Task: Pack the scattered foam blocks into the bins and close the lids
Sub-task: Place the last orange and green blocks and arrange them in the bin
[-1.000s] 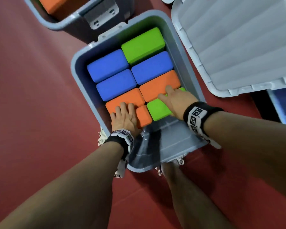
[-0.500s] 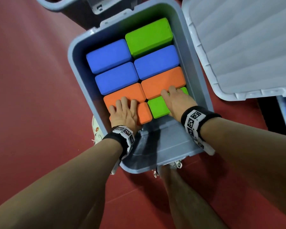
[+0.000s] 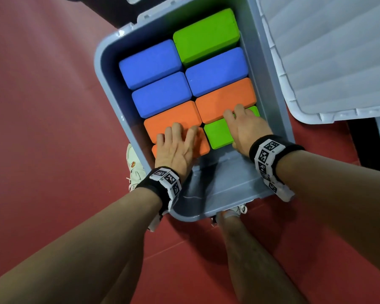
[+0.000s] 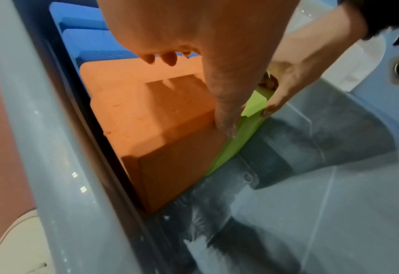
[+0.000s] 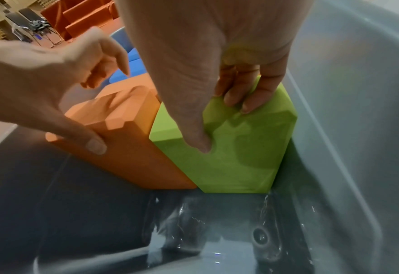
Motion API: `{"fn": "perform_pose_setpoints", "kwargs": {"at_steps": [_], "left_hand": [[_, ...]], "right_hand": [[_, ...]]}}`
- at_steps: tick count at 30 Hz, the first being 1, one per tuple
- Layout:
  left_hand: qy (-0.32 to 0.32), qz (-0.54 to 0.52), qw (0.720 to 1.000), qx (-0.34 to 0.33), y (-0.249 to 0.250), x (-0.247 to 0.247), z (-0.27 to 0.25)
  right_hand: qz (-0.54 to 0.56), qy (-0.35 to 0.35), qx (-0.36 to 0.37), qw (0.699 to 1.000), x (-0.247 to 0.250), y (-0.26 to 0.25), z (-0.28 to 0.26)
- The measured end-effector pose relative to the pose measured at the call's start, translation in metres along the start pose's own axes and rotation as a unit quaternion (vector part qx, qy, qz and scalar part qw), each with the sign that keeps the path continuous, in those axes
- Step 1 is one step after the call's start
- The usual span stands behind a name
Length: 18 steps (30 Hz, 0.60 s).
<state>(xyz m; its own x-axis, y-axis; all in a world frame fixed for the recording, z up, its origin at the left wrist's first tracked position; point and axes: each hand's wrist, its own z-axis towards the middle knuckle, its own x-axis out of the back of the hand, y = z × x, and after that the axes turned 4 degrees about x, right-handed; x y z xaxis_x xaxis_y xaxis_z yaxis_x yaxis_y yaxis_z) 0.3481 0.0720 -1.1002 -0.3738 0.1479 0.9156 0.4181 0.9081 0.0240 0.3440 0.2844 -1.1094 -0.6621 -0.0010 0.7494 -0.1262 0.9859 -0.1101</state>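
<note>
Gripping nearest orange block (image 3: 203, 143) inside grey bin (image 3: 219, 194), left hand (image 3: 176, 148) hides most | right hand (image 3: 247, 128) clasps adjacent green block (image 3: 217, 133), far end covered | lid (image 3: 329, 58) cropped.

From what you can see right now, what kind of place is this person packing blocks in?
Probably a gym, studio or activity hall. The grey bin sits on a red mat-like floor, the blocks look like foam yoga blocks, and the right wrist view shows chairs and orange padded shapes behind.
</note>
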Motion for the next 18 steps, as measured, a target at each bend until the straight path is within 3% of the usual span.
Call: {"fn": "perform_pose_setpoints", "kwargs": {"at_steps": [1,5,6,14,18], "left_hand": [[-0.015,-0.011,1.000,0.001,-0.002,0.002,0.000],[-0.214,-0.120,0.969,0.009,-0.010,0.013,0.009],[-0.228,-0.137,0.964,0.016,-0.011,0.014,0.013],[-0.232,-0.077,0.969,0.021,0.005,0.004,0.030],[-0.257,-0.122,0.958,0.030,0.003,0.007,0.033]], "right_hand": [[0.003,0.000,0.000,1.000,0.000,0.000,0.000],[0.007,-0.012,0.001,1.000,0.004,0.000,0.001],[0.005,-0.016,0.001,1.000,0.005,0.000,0.001],[-0.033,-0.040,-0.022,0.998,0.011,0.005,-0.003],[0.001,-0.054,-0.051,0.997,0.017,0.008,-0.011]]}}
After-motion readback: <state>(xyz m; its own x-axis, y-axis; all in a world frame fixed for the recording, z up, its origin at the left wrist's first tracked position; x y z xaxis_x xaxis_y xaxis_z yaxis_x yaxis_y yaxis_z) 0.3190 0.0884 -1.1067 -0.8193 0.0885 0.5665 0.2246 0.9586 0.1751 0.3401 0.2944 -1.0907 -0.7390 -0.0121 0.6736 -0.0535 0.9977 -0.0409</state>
